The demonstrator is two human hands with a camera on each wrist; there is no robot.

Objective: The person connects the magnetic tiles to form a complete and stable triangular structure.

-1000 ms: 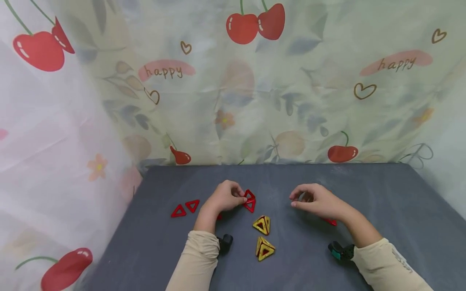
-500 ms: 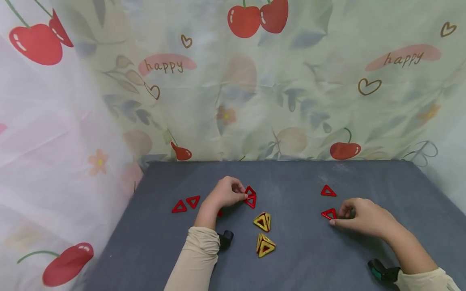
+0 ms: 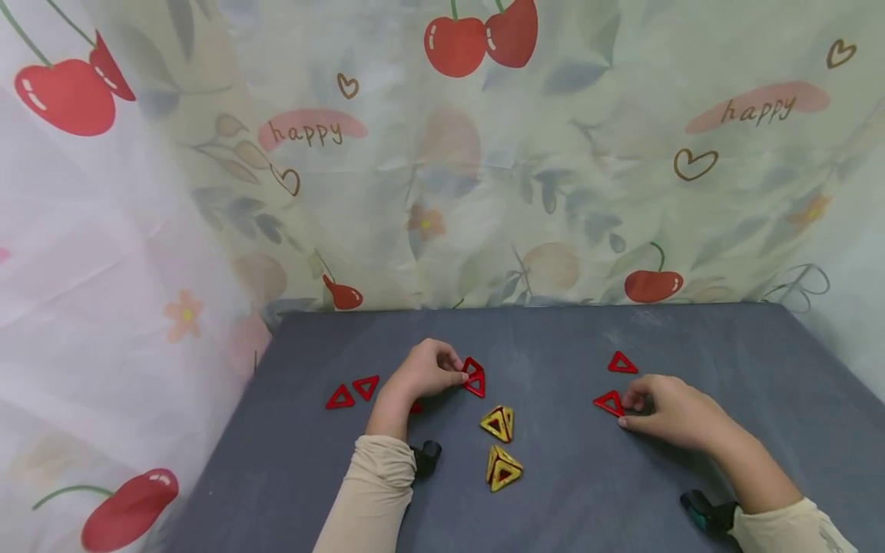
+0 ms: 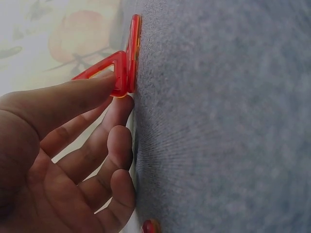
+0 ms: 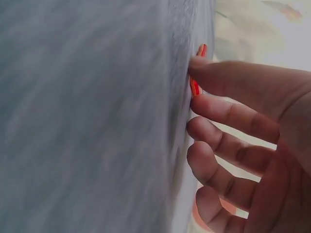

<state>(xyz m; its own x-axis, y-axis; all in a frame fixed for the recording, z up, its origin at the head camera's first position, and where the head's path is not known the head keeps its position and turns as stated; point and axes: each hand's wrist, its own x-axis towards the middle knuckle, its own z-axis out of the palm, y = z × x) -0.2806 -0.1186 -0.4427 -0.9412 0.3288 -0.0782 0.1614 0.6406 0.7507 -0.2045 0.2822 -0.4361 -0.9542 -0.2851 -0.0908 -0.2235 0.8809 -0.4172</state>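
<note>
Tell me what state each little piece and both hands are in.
Left hand: pinching the raised red triangle.
Raised red triangle: tilted up.
Neighbouring red triangle: flat.
Right hand: pinching the nearer right red triangle.
Nearer right red triangle: held at one side.
Farther right red triangle: flat, loose.
Left red pair: flat, loose.
Red piece beside left arm: mostly hidden.
Two gold pieces: loose, unheld.

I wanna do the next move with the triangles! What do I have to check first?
1. Left hand pinches the tilted red triangle: ok.
2. The tilted one meets the flat red triangle: ok, they touch at an edge.
3. Right hand pinches its own red triangle: ok, thumb and finger are on it.
4. That one is off the table: cannot tell.
5. Farther gold piece and nearer gold piece away from both hands: ok.
6. Half-hidden triangle easy to see: not ok, the left arm covers part.
</note>
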